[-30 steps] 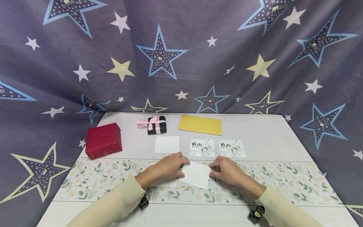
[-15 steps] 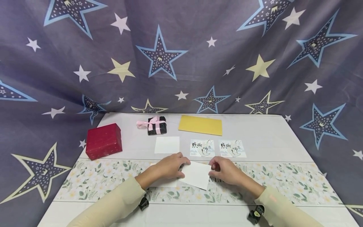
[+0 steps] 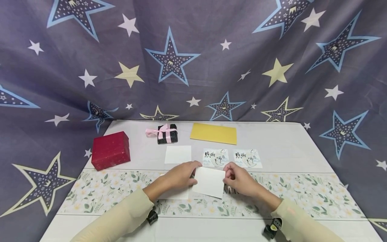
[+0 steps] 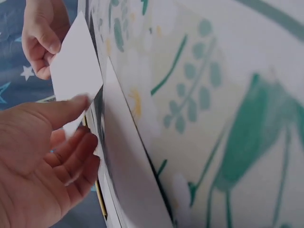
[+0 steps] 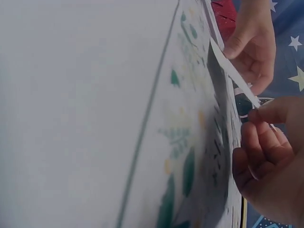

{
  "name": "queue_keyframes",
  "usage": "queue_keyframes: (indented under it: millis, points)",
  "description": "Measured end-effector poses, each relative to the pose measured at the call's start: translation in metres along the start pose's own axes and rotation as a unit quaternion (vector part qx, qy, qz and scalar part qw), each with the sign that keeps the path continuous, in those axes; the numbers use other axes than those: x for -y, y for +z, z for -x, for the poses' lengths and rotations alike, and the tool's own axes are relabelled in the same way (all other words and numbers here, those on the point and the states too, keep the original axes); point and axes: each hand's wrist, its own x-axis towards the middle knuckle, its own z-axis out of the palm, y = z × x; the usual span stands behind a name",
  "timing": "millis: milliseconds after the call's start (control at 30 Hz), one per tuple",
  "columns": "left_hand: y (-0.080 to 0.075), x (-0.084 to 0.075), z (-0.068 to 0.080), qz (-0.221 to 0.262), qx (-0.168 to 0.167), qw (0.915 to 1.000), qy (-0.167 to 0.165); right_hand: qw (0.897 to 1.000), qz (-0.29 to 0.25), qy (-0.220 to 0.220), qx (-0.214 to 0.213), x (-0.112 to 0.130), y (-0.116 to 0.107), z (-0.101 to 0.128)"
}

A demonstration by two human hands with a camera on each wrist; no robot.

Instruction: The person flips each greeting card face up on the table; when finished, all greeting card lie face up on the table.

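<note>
Raised since earlier frame: white card [image 3: 209, 182], its far edge now tilted up off floral runner [image 3: 302, 193]. Left hand [image 3: 180, 176] pinches card's left edge, thumb on top; right hand [image 3: 240, 179] pinches right edge, fingers curled. Card held between both hands, above second white sheet [image 3: 176, 194] lying flat on runner. Beyond: blank white card [image 3: 178, 154], two printed cards [image 3: 215, 157], yellow envelope [image 3: 213, 133].

Both arms reach forward in pale sleeves. The left hand [image 3: 180, 176] and right hand [image 3: 240, 180] sit close together, fingers curled, each pinching with thumb and fingertips
</note>
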Motion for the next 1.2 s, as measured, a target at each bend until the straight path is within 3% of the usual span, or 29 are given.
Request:
queue_keyframes:
  millis: [300, 467, 600, 767, 967, 1200]
  points:
    - [-0.015, -0.003, -0.003, 0.087, -0.088, 0.9922, 0.009, 0.999, -0.048, -0.020, -0.008, 0.001, -0.016, -0.002]
    - [-0.020, -0.002, -0.006, 0.092, -0.135, 0.9852, 0.053, 0.996, -0.084, -0.025, -0.025, 0.001, -0.026, -0.005]
    - [-0.022, -0.002, -0.007, 0.100, -0.161, 0.9794, 0.070, 0.992, -0.121, -0.030, -0.007, 0.001, -0.032, -0.006]
    - [-0.024, -0.002, -0.008, 0.143, -0.148, 0.9769, 0.056, 0.991, -0.126, -0.039, 0.019, 0.000, -0.035, -0.005]
    - [-0.023, -0.004, -0.010, 0.162, -0.129, 0.9769, 0.054, 0.995, -0.101, -0.010, -0.011, -0.005, -0.038, -0.005]
    - [-0.020, -0.014, -0.017, 0.175, -0.069, 0.9803, 0.058, 0.998, -0.045, -0.037, -0.005, -0.008, -0.048, -0.003]
